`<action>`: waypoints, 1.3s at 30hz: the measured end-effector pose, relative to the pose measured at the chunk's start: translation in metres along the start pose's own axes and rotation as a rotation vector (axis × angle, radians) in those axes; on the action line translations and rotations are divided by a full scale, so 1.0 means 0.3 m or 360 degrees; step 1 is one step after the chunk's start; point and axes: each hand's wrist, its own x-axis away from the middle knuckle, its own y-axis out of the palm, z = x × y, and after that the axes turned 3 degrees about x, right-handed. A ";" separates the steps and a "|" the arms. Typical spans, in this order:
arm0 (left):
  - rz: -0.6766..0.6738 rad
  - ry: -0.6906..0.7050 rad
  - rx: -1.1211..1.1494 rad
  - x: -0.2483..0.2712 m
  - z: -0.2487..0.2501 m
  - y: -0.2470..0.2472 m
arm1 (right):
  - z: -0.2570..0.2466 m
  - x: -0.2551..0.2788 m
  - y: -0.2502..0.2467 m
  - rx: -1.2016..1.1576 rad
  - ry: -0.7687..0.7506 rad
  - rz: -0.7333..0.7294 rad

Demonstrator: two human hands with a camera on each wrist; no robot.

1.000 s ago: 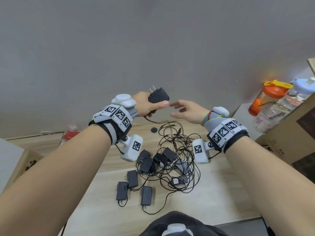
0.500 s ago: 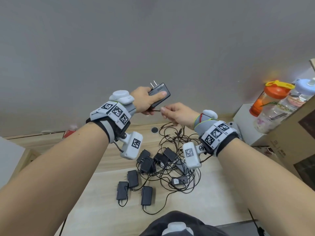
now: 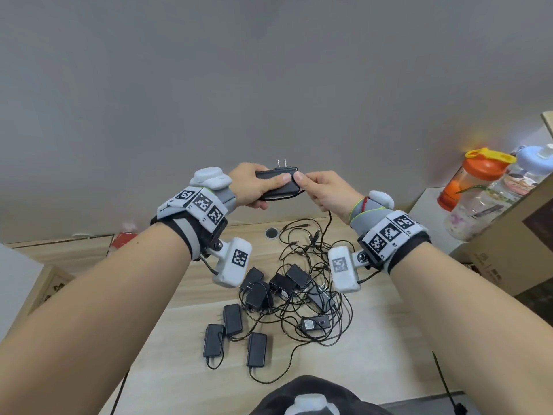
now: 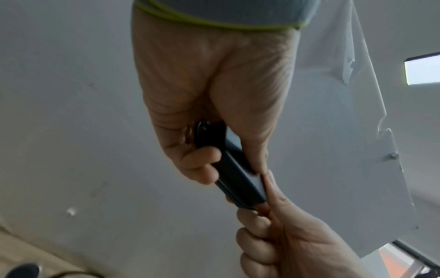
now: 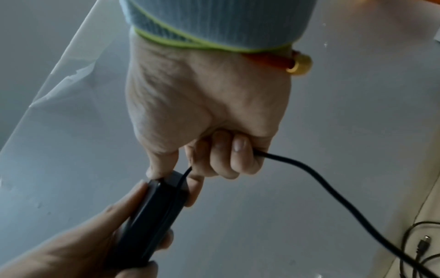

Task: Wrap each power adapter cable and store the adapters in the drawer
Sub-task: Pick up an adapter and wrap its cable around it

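My left hand [image 3: 257,187] grips a black power adapter [image 3: 276,182] held up in front of the wall, prongs pointing up. In the left wrist view the adapter [image 4: 240,180] lies between thumb and fingers. My right hand [image 3: 320,190] touches the adapter's right end and holds its black cable [image 5: 333,188] in curled fingers; the cable [image 3: 329,223] hangs down to the table. Several more black adapters [image 3: 269,298] lie on the wooden table [image 3: 374,354] in a tangle of cables [image 3: 311,259]. No drawer is in view.
Three adapters [image 3: 233,333] lie apart at the front left of the pile. An orange-lidded bottle [image 3: 475,181] and a clear bottle [image 3: 502,199] stand at the right on a white ledge. A cardboard box [image 3: 520,235] sits at the right edge.
My right hand came in from open to the adapter and now holds its cable. My left hand turned the adapter level, with prongs up.
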 end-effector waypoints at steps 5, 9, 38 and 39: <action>0.0205 -0.0004 0.0303 0.006 0.007 0.012 | -0.027 0.002 0.015 0.0092 -0.0046 0.0037; 0.0328 0.0039 0.0122 -0.010 -0.003 -0.021 | -0.033 0.022 -0.005 0.0276 -0.0106 -0.0023; 0.0001 0.0280 0.0190 0.027 0.025 0.028 | -0.028 -0.046 -0.031 0.0200 -0.0182 0.0175; 0.0015 0.0286 0.0235 0.026 0.027 0.030 | -0.024 -0.043 -0.019 0.0208 -0.0163 0.0169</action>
